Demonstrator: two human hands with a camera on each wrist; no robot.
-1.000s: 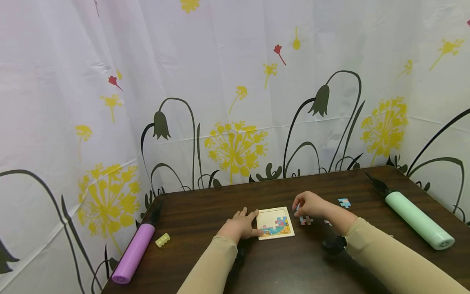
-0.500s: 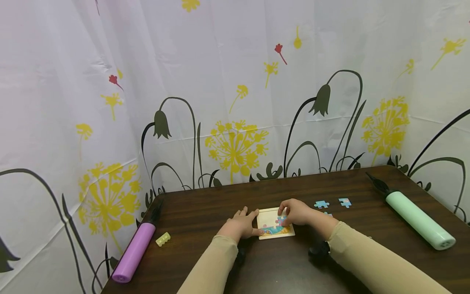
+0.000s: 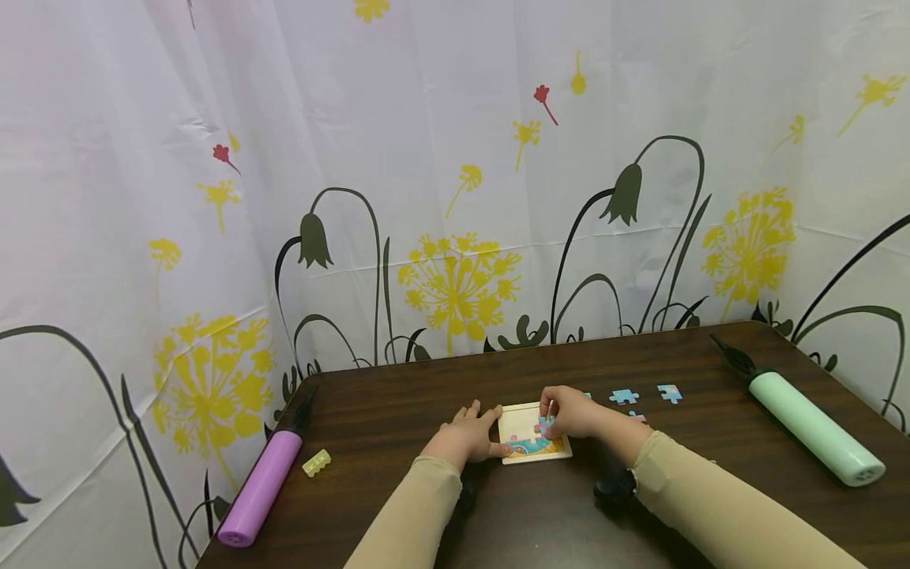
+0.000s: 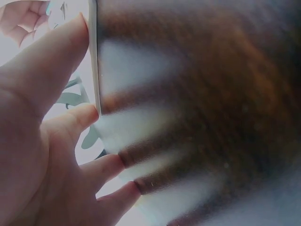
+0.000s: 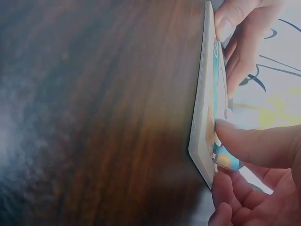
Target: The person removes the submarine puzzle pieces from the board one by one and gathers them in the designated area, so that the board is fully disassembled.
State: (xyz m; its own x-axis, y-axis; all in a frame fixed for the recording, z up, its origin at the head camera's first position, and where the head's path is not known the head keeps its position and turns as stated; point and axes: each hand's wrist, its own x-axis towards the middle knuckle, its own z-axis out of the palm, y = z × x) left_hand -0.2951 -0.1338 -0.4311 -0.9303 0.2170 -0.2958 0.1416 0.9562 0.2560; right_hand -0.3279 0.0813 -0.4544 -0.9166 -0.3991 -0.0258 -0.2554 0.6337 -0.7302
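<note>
A small wooden puzzle board (image 3: 515, 418) lies on the table, its lower part filled with a blue, pink and yellow picture. My left hand (image 3: 465, 436) spreads along the board's left side, thumb at the near corner and index finger at the far one. In the left wrist view, the thumb and index fingertips are right at the board's edge (image 4: 95, 61). Over the board's right part, my right hand (image 3: 571, 411) pinches a jigsaw piece (image 5: 226, 159) between thumb and fingers. That piece is teal and yellow, tilted at the board's surface and partly covered by fingers.
Several loose jigsaw pieces lie right of the board, among them a blue one (image 3: 624, 396) and another (image 3: 670, 393). A yellow block (image 3: 316, 462) and a purple pump (image 3: 260, 490) are at left. A green pump (image 3: 814, 427) lies at right. A curtain hangs behind.
My right hand has moved left with the jigsaw piece, from beside the board to over its right part, and hardly shifted in the last half second. The left hand has stayed in place.
</note>
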